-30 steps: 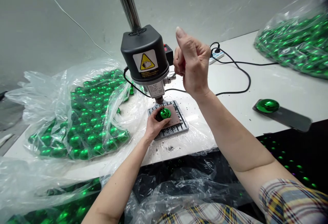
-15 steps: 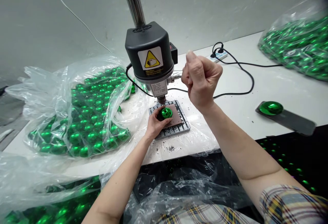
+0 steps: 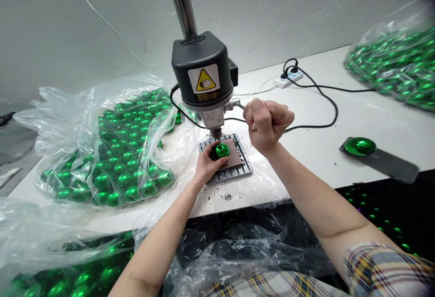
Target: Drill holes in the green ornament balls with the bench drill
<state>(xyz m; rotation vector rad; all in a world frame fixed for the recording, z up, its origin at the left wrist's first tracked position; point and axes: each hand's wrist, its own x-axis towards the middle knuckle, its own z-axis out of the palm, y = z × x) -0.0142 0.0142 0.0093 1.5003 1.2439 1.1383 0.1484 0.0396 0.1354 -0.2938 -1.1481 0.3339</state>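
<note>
One green ball (image 3: 223,150) sits below that drill head (image 3: 201,71), left hand (image 3: 206,163) pinching it, right hand (image 3: 268,122) gripping its lever (image 3: 240,105).

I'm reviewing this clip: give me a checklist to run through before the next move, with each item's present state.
1. Ball held: ok, the left hand has thumb and fingers at its side.
2. Ball over the board: ok.
3. Lever in hand: ok, the right hand is closed in a fist at it.
4. Left fingers well away from the chuck: not ok, they are close below it.
5. Worktop free of debris: not ok, dark bits lie in front of the base.
6. Press running: cannot tell from stills.
</note>
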